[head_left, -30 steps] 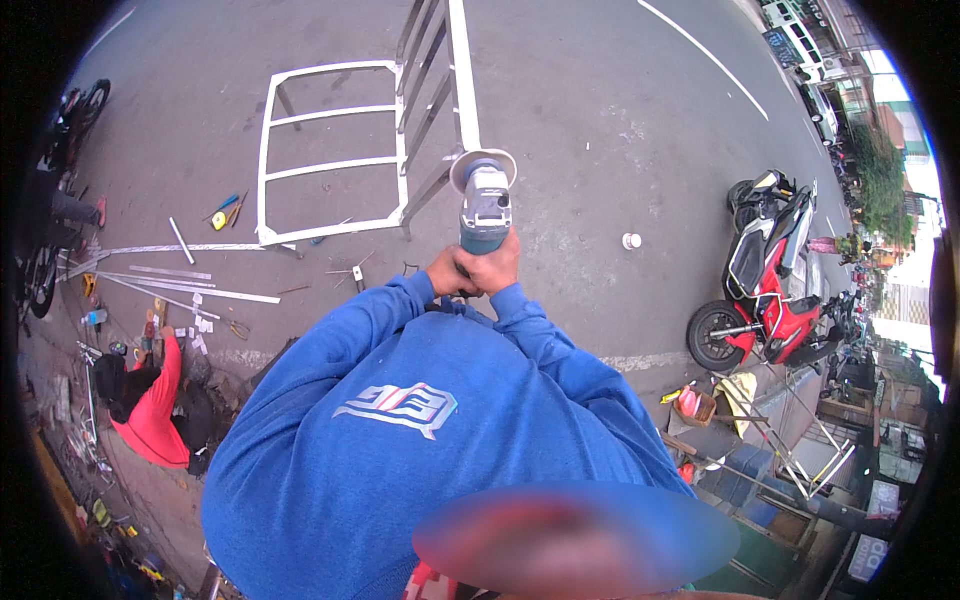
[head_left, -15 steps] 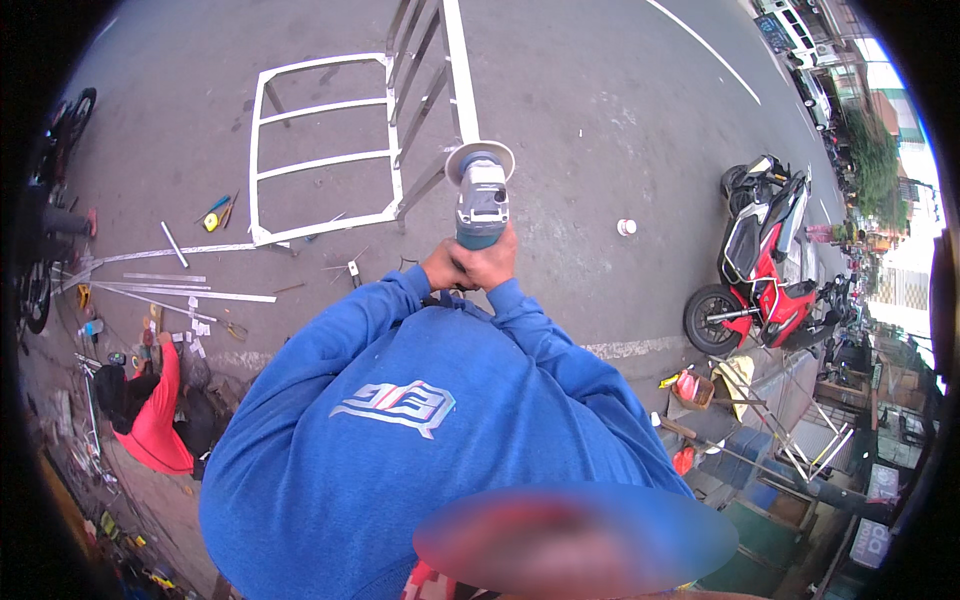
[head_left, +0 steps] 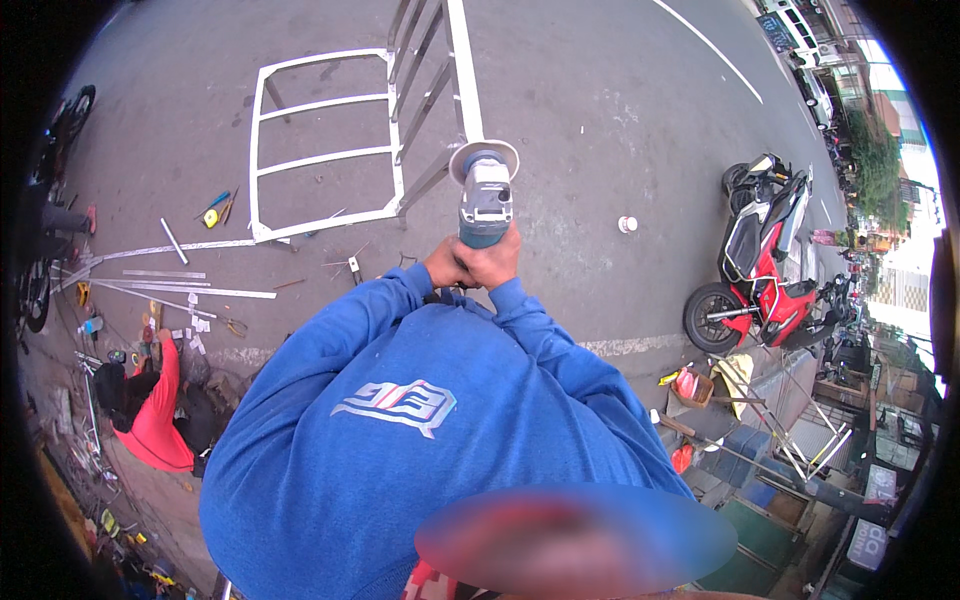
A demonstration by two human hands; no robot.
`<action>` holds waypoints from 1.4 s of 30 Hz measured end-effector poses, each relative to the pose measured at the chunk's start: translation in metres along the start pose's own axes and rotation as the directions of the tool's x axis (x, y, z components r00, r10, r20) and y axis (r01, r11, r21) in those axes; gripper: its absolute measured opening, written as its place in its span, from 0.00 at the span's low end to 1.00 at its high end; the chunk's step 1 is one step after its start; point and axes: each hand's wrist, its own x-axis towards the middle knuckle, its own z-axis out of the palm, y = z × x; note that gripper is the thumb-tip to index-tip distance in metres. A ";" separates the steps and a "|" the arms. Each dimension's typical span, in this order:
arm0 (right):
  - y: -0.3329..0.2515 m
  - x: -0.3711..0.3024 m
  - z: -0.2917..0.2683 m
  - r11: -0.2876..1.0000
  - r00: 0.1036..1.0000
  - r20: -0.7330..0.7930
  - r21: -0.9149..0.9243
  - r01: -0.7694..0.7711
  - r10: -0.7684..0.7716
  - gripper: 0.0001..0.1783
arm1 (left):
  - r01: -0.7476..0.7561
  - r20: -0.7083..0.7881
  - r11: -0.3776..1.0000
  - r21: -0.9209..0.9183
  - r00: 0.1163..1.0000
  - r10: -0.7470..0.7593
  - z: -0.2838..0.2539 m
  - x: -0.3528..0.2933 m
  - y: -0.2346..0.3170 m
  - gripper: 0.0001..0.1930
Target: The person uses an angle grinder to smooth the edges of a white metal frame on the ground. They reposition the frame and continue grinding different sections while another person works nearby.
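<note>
An angle grinder point(head_left: 487, 197) with a pale round disc point(head_left: 503, 155) points away from me. Both my hands are closed around its rear end: my right hand point(head_left: 493, 262) on the right side, my left hand point(head_left: 446, 264) against it on the left. The disc is at the near end of a white metal bar point(head_left: 464, 75), touching or just in front of it; I cannot tell which. That bar belongs to a welded frame of white bars point(head_left: 325, 161) standing on the asphalt, with slanted crossbars on its right side.
Left of the frame lie a yellow tape measure point(head_left: 210, 217), pliers point(head_left: 228, 208) and several metal strips point(head_left: 190, 290). A person in a red top point(head_left: 160, 420) crouches at the lower left. A red motorcycle point(head_left: 765, 290) is parked on the right. A small white tub point(head_left: 628, 225) sits on the road.
My hands and the grinder have shifted very slightly to the right. The frame and the surroundings look the same.
</note>
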 end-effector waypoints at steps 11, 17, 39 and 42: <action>-0.005 -0.001 0.001 0.999 0.999 -0.039 -0.042 0.013 -0.014 0.32 | -0.085 -0.043 0.995 -0.049 0.996 0.083 0.003 0.002 -0.010 0.22; 0.002 0.001 0.002 0.999 0.998 -0.035 -0.001 0.049 -0.049 0.32 | -0.038 -0.001 0.999 -0.036 0.999 0.038 0.002 -0.001 -0.010 0.22; 0.031 0.004 0.005 0.992 0.992 0.096 0.097 -0.086 0.077 0.40 | 0.119 -0.029 0.993 0.001 0.993 -0.119 -0.004 -0.014 0.014 0.23; 0.028 0.003 0.004 0.986 0.987 0.114 0.102 -0.129 0.118 0.39 | 0.118 -0.048 0.991 0.068 0.992 -0.115 -0.002 -0.014 0.014 0.23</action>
